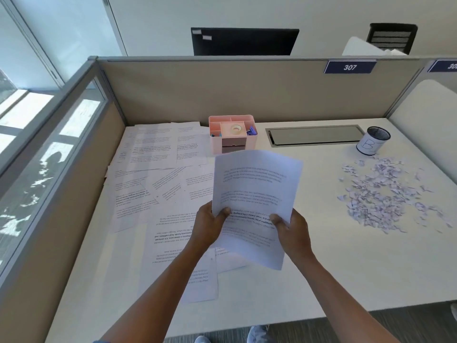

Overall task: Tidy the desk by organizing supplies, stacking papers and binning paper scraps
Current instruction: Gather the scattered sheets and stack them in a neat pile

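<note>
Printed sheets (pixel 254 191) are what I see lifted above the desk (pixel 333 263), just in front of the pink organizer (pixel 232 134). My left hand (pixel 210 225) pinches their lower left edge, thumb curled on top; my right hand (pixel 293 235) grips the lower right edge the same way. More printed pages (pixel 158 174) lie scattered left of the organizer. Right of it stand a mesh cup (pixel 373 144) marked "B" and a heap of paper scraps (pixel 380 191). A partition plate (pixel 350 67) behind reads "307".
</note>
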The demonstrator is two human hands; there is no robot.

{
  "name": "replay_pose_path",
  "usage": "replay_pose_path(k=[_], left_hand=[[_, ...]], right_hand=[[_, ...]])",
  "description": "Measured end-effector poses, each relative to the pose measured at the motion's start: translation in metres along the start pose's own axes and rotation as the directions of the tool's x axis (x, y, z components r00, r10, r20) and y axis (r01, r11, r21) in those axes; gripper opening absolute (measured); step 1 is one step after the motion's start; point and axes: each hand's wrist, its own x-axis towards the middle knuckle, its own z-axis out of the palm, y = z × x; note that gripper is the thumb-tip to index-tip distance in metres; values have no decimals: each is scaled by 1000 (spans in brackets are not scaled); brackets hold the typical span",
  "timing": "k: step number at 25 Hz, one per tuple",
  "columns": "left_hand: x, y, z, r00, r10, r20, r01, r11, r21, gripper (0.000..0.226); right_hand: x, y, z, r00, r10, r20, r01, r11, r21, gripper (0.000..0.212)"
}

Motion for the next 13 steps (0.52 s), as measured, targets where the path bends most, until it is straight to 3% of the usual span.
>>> replay_pose_path(k=[5, 8, 11, 13], left_hand=[[3, -12, -24, 999, -25, 33, 21, 995, 101, 23], [-1, -35, -47, 979, -143, -144, 174, 956, 237, 23], [-14, -66, -79, 926, -172, -337, 345, 751, 564, 41], [-25, -79, -94, 894, -216, -392, 441, 584, 682, 59]], right_hand=[[2, 4, 7, 996, 62, 64, -70, 990, 126, 20], [-1, 14, 10, 987, 144, 75, -155, 974, 167, 21], [-5, 22, 11, 978, 199, 59, -207, 960, 191, 23], [-9, 28, 11, 972, 227, 56, -234, 952, 195, 20]])
